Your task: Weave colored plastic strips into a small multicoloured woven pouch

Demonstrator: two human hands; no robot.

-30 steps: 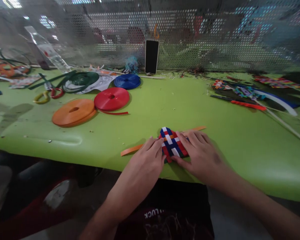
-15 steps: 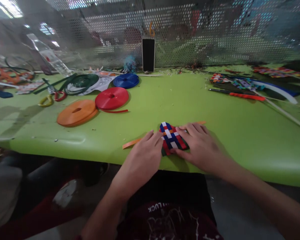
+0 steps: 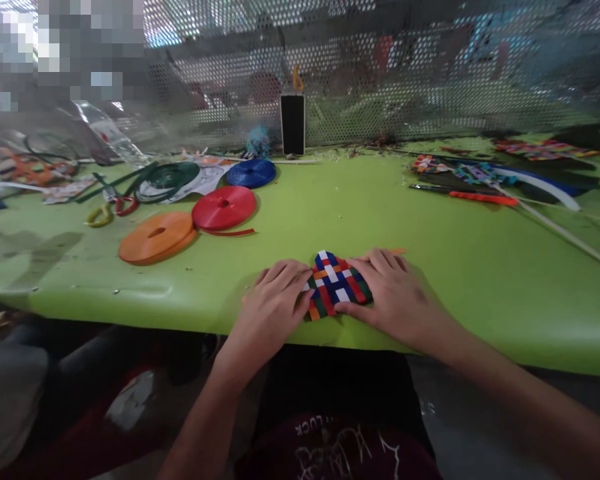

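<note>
A small woven piece of ribbon (image 3: pixel 333 280), checked in blue, white, red, green and orange, lies flat near the table's front edge. My left hand (image 3: pixel 275 297) grips its left side, thumb at the lower left and fingertips at the upper left. On its right side, my right hand (image 3: pixel 393 293) holds it with the thumb at the lower edge and fingers on top. The tip of an orange strip (image 3: pixel 398 251) sticks out behind my right fingers. What lies under both palms is hidden.
Rolls of orange (image 3: pixel 155 237), red (image 3: pixel 224 208), blue (image 3: pixel 251 173) and green ribbon (image 3: pixel 167 181) lie left, beside scissors (image 3: pixel 111 203). A phone (image 3: pixel 293 125) stands against the mesh panel. At right are an orange-handled tool (image 3: pixel 483 198) and woven pieces (image 3: pixel 475 172).
My left hand has shifted left, from the top of the weave to its left edge, uncovering more of it. The orange strip's left end is now mostly covered. The view has tilted slightly up.
</note>
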